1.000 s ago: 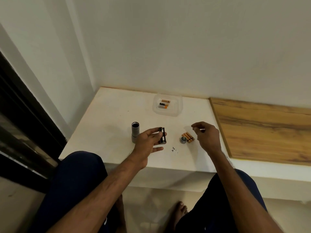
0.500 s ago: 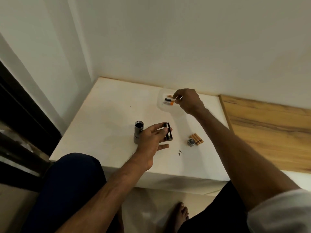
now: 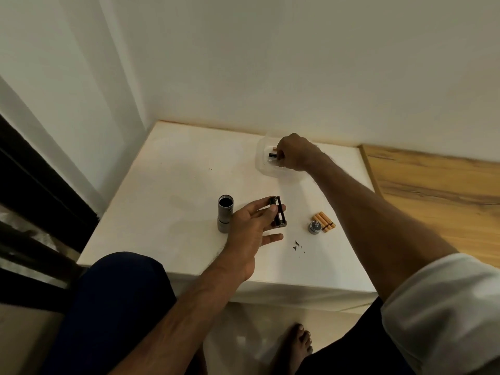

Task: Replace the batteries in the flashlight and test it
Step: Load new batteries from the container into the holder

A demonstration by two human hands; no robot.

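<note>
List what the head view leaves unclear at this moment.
Head view only:
Contents of the clear plastic box: covered by the right hand, whose grip is unseen.
Slots of the black battery holder: partly behind the left hand.
Labels on the orange batteries: too small.

A white table (image 3: 162,201) abuts a wood-grain panel (image 3: 438,190) below a white wall (image 3: 270,63).

Flashlight body (image 3: 225,217) left of batt holder (image 3: 281,212), cap (image 3: 314,227) & batts (image 3: 325,221) to right, tub (image 3: 262,165) behind

White sleeve (image 3: 443,307), navy trousers (image 3: 108,307), a bare foot (image 3: 299,341).
</note>
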